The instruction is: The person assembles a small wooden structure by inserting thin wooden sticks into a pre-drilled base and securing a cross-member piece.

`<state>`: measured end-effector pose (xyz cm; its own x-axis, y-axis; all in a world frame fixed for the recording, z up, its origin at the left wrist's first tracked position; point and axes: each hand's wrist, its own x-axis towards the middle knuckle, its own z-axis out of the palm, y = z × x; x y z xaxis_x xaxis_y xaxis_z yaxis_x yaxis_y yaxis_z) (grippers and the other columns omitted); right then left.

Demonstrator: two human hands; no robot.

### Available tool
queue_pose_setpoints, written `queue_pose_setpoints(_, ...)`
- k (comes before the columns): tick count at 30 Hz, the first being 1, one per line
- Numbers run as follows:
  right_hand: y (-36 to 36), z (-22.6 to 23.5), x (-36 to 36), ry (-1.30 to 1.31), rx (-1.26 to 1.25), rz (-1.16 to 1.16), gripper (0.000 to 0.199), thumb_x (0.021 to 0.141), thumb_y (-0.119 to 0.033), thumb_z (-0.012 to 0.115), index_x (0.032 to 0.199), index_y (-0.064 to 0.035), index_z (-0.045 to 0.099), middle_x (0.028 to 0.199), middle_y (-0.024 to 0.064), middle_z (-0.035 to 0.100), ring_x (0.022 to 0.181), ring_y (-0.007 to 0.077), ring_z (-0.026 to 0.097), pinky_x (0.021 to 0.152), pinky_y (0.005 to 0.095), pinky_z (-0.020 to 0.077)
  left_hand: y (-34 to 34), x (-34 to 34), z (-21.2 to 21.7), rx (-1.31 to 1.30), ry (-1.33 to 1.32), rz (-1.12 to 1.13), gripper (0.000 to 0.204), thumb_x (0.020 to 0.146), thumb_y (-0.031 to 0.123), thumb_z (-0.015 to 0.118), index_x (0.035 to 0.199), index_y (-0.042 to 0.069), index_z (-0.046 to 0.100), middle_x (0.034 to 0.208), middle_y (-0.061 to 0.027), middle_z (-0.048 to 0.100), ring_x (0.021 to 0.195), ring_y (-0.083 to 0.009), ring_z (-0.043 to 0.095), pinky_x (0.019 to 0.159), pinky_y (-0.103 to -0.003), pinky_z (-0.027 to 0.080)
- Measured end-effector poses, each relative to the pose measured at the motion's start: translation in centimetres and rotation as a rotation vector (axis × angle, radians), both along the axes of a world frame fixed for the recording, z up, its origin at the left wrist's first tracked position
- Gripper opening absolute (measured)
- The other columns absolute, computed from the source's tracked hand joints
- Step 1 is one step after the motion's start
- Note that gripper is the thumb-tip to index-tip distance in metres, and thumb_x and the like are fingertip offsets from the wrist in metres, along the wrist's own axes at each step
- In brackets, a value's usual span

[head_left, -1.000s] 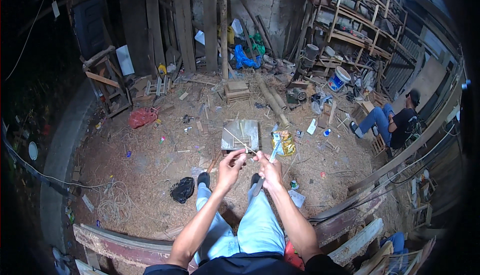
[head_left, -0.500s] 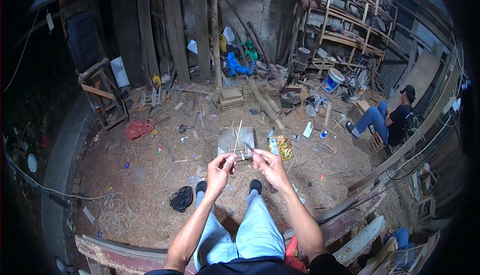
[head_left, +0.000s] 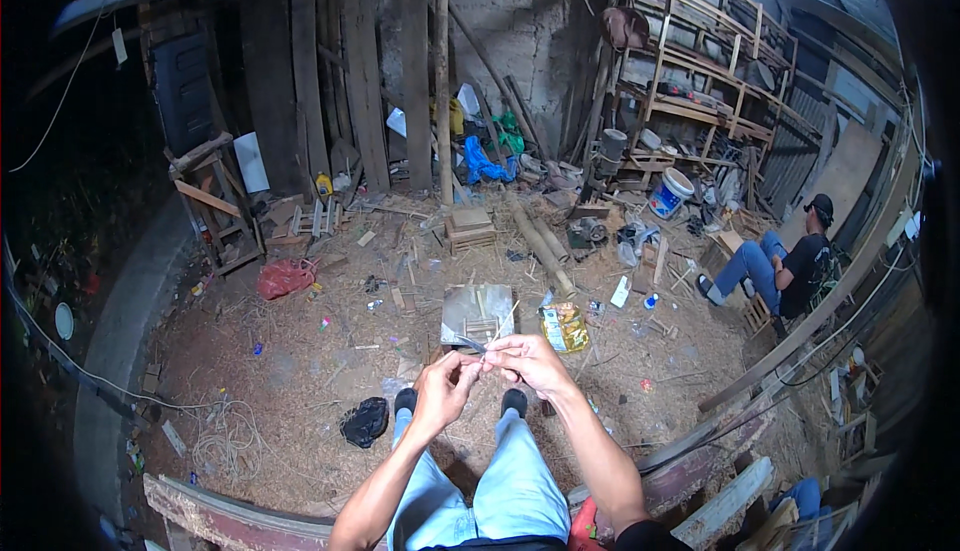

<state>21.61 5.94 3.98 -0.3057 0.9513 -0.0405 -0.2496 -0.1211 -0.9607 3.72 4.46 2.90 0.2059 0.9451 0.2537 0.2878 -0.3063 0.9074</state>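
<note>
My left hand (head_left: pixel 446 389) is closed in a pinch on the lower end of a thin pale wooden stick (head_left: pixel 507 323), which slants up to the right. Against it, my right hand (head_left: pixel 532 363) is closed on a small dark knife (head_left: pixel 470 343), its blade pointing left across the stick. The fingertips of both hands meet, so the exact contact is partly hidden. Just beyond them lies a grey board (head_left: pixel 457 306) with small wooden strips (head_left: pixel 482 327) on it.
A gold packet (head_left: pixel 565 328) lies right of the board, a black plastic bag (head_left: pixel 365 422) left of my feet. Bamboo poles (head_left: pixel 541 248) and stacked wood blocks (head_left: pixel 470 230) are farther off. Another person (head_left: pixel 797 261) sits at the right. A wooden beam (head_left: pixel 235 513) runs beside my legs.
My hands have come together. The stick has tipped from nearly upright to slanting right, and the knife has swung across to point left. The view has shifted slightly.
</note>
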Motion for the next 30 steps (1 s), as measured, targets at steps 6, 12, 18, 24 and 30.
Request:
queue_pose_setpoints(6, 0.5, -0.3, 0.7, -0.007, -0.047, -0.108, 0.018, 0.085, -0.009, 0.062, 0.096, 0.0038, 0.062, 0.078, 0.0069, 0.065, 0.048, 0.0024, 0.043, 0.041, 0.016, 0.0295, 0.2, 0.6, -0.9, -0.179, -0.161, -0.079, 0.016, 0.089, 0.016, 0.058, 0.09, 0.001, 0.062, 0.067, 0.0019, 0.055, 0.055, -0.0042, 0.045, 0.048, -0.021, 0.036)
queue_pose_setpoints(12, 0.2, -2.6, 1.1, -0.002, -0.097, -0.139, 0.015, 0.084, -0.011, 0.063, 0.093, 0.0018, 0.063, 0.078, 0.006, 0.065, 0.048, 0.0021, 0.042, 0.041, 0.0167, 0.0299, 0.7, 1.3, -2.5, -0.349, -0.243, -0.136, 0.015, 0.089, 0.016, 0.057, 0.087, 0.001, 0.059, 0.068, 0.002, 0.055, 0.057, -0.0039, 0.045, 0.051, -0.02, 0.036)
queue_pose_setpoints(18, 1.5, -5.3, 3.6, -0.1, -0.137, -0.358, 0.016, 0.087, -0.011, 0.06, 0.094, 0.0024, 0.062, 0.076, 0.0051, 0.062, 0.045, 0.0019, 0.038, 0.039, 0.018, 0.0275, -0.7, -0.6, -2.4, -0.411, -0.143, -0.179, 0.014, 0.089, 0.015, 0.057, 0.086, 0.001, 0.06, 0.068, 0.0022, 0.055, 0.058, -0.0049, 0.046, 0.052, -0.021, 0.036)
queue_pose_setpoints(24, 0.2, -3.7, 3.8, 0.035, -0.036, -0.396, 0.016, 0.088, -0.012, 0.059, 0.098, 0.0006, 0.06, 0.073, 0.0039, 0.061, 0.048, 0.0027, 0.04, 0.041, 0.0187, 0.0302, 0.5, -2.2, -3.5, -0.448, -0.179, -0.101, 0.017, 0.091, 0.019, 0.053, 0.089, 0.003, 0.06, 0.065, 0.0043, 0.048, 0.055, -0.0036, 0.039, 0.048, -0.02, 0.03)
queue_pose_setpoints(30, -2.0, -3.7, -0.9, 0.026, -0.099, -0.023, 0.027, 0.085, -0.01, 0.062, 0.108, 0.0026, 0.057, 0.075, 0.0086, 0.064, 0.048, 0.0033, 0.043, 0.042, 0.0172, 0.0309, 0.4, -0.4, -3.5, -0.491, -0.428, -0.193, 0.015, 0.092, 0.019, 0.053, 0.093, 0.005, 0.058, 0.062, 0.0052, 0.045, 0.047, -0.0029, 0.035, 0.042, -0.02, 0.026)
